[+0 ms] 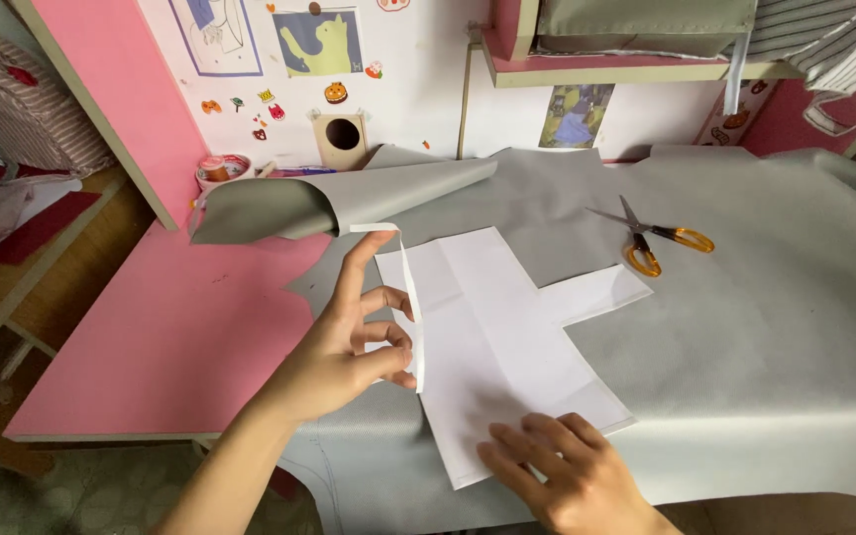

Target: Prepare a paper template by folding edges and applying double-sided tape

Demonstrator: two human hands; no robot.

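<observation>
Your left hand (354,342) pinches the folded edge of the white paper pattern (507,337) on the grey fabric (745,347); your right hand (572,471) lies open, flat on its near corner. Keep that corner pinned.

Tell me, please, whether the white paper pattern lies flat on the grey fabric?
Mostly flat; the left hand lifts its left edge, the right hand presses the paper pattern down.
</observation>
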